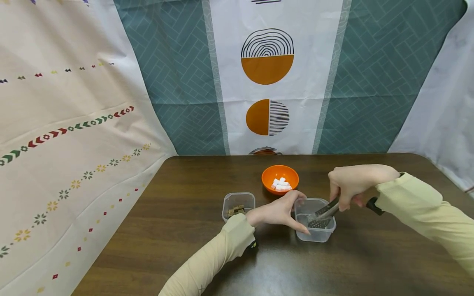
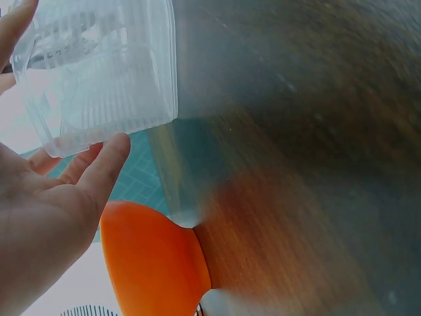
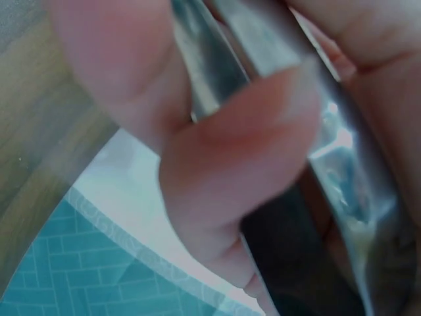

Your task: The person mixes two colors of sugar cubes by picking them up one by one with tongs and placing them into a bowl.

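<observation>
My left hand (image 1: pixel 279 210) steadies a clear plastic container (image 1: pixel 321 235), its thumb at the near side and its fingers at the far side. In the left wrist view, fingertips (image 2: pixel 117 146) meet the wall of that container. From the right, my right hand (image 1: pixel 357 181) holds metal tongs (image 1: pixel 328 213) with perforated ends, which point down inside the container. Close up in the right wrist view, fingers wrap round the shiny arms of the tongs (image 3: pixel 335 148). What lies between the tong ends cannot be made out.
An orange bowl (image 1: pixel 280 168) with several white pieces, which look like marshmallows, stands behind the left hand. Left of it, a second clear container (image 1: pixel 238 196) holds brown pieces, partly hidden by the left wrist. All stand on a dark wooden table (image 1: pixel 177 213), with patterned cloth behind and left.
</observation>
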`<state>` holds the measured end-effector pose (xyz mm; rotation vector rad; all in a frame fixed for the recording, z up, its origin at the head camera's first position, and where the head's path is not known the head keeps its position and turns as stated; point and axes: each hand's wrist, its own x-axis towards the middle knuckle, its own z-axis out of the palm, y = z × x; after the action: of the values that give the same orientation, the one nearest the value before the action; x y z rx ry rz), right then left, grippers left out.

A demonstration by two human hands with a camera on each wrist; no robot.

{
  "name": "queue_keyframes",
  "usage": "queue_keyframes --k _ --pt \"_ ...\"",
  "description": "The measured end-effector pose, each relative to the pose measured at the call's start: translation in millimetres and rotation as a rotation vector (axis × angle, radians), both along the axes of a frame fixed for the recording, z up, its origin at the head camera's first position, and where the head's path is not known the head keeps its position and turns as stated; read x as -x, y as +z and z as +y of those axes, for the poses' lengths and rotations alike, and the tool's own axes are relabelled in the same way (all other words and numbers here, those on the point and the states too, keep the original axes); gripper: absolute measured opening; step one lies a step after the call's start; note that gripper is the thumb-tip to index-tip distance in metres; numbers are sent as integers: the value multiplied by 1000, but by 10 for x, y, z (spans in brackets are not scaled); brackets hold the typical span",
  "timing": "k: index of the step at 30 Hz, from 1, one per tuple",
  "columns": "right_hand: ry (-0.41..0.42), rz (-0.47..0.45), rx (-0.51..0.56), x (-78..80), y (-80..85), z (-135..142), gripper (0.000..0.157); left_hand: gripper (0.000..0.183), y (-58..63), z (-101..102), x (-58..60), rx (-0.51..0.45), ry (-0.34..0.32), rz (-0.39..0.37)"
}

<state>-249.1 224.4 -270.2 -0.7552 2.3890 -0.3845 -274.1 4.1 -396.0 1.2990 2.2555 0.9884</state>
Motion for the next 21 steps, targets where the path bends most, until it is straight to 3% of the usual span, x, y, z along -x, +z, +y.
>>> queue_keyframes --k 11,21 --pt "-20 47 42 2 171 140 16 80 3 5 1 10 8 8" --pt "-37 102 73 158 424 182 37 82 -10 9 12 -1 15 3"
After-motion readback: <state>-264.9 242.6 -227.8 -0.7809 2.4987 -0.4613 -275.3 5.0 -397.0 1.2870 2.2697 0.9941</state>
